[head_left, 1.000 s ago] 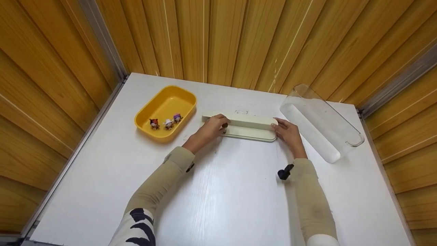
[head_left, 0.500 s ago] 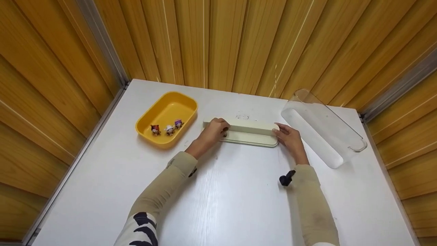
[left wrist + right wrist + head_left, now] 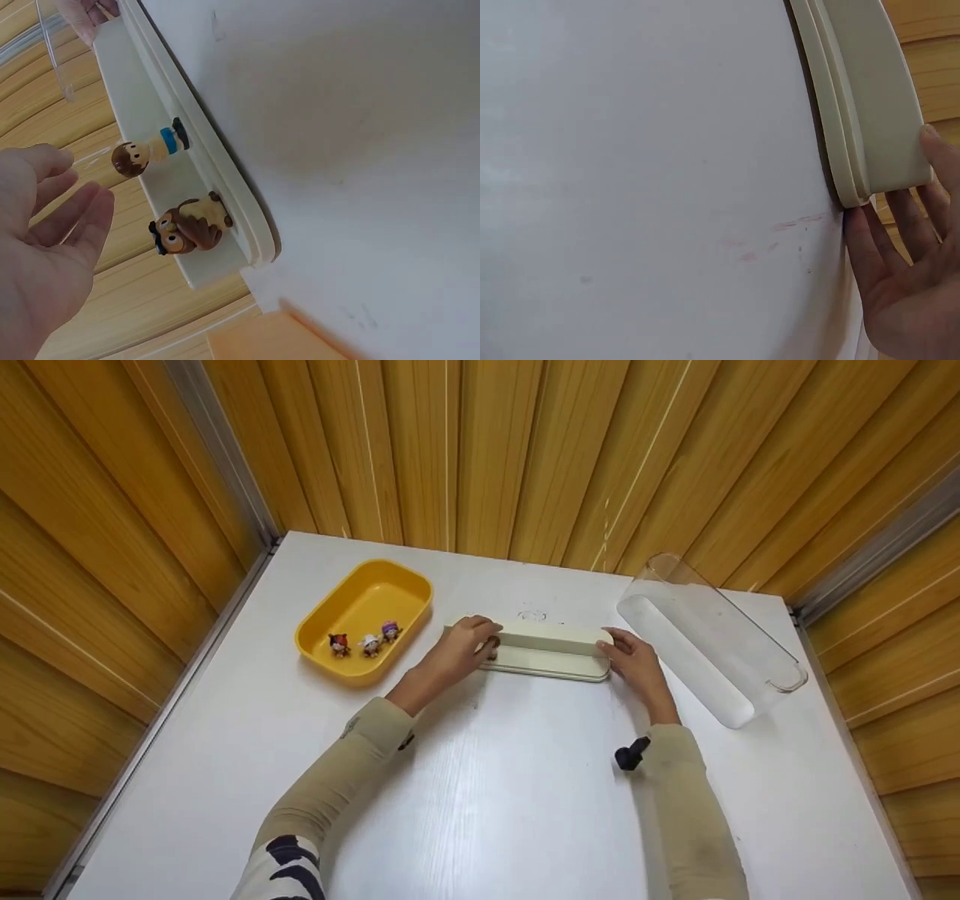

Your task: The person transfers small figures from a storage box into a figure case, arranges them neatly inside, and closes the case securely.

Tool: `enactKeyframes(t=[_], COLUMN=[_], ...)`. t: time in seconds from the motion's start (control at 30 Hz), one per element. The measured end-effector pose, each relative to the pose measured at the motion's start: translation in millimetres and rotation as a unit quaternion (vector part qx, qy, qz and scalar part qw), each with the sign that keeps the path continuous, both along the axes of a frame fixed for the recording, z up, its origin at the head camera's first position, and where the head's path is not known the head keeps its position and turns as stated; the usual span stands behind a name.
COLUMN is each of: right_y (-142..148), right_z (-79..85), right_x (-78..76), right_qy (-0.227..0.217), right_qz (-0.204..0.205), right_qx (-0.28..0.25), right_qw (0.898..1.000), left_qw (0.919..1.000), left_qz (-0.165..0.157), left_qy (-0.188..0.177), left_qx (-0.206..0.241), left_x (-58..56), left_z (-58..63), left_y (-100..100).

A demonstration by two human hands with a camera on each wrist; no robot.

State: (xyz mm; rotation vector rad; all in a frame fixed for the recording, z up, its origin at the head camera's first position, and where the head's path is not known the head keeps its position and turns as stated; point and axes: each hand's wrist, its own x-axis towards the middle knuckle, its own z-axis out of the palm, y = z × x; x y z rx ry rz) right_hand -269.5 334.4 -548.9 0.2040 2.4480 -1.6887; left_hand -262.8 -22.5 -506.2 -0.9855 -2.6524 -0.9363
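A cream stepped display base (image 3: 559, 645) lies on the table, between both hands. In the left wrist view, a brown owl figurine (image 3: 196, 223) and a small brown-haired figurine (image 3: 154, 150) stand side by side on its lower step (image 3: 161, 94). My left hand (image 3: 456, 651) is just beside them with fingers loosely bent and apart, holding nothing. It hides the base's left end in the head view. My right hand (image 3: 636, 664) grips the base's right end, with the thumb (image 3: 936, 150) on the raised step and the fingers around the end.
Left of the base sits a yellow tray (image 3: 315, 619) with a red-and-black figurine (image 3: 339, 645), a white-hatted one (image 3: 370, 646) and a purple-topped one (image 3: 390, 631). A clear cover (image 3: 697, 634) lies at the right. Wood-look panels (image 3: 491, 457) stand behind the table.
My left hand and forearm have shifted slightly left, away from the small figurine. My right hand keeps its grip on the base, and the tray and cover stay put.
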Motion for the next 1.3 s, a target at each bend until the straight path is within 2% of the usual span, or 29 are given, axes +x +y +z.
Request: enactKeyframes(t=[0.13,0.33,0.47,0.67,0.8,1.03,1.2,1.3], right_y=[-5.0,-4.2,-2.9,4.8,9.6,9.5,9.1,8.6], right_z=[14.1,33.9,36.5,35.2,36.1,41.6,39.4,38.6], right_x=[-2.6,-3.9,-7.0,-15.4,-20.2,-21.4,-23.6,-23.9], right_qy=[-0.019,-0.129,-0.165,-0.206,-0.214,-0.234,-0.240,-0.244], right_qz=[0.030,0.051,0.056,0.045,0.055,0.056,0.055,0.051], right_qx=[0.068,0.043,0.037,0.008,-0.003,-0.024,-0.033,-0.029], right_qw=[0.997,0.989,0.984,0.977,0.975,0.970,0.969,0.968], left_qw=[0.9998,0.9988,0.9956,0.9841,0.9776,0.9657,0.9552,0.9537], left_qz=[0.018,0.049,0.077,0.127,0.148,0.159,0.139,0.114], left_qy=[0.009,-0.007,-0.053,-0.124,-0.149,-0.196,-0.236,-0.239], left_qx=[0.005,-0.009,-0.007,-0.010,-0.022,-0.062,-0.111,-0.142], left_x=[6.4,14.3,12.6,8.0,1.8,-22.1,-40.7,-49.4], left_z=[9.2,23.4,29.3,34.4,35.2,34.1,39.6,41.9], left_y=[-20.5,-55.0,-83.8,-120.8,-140.5,-165.2,-174.0,-176.1])
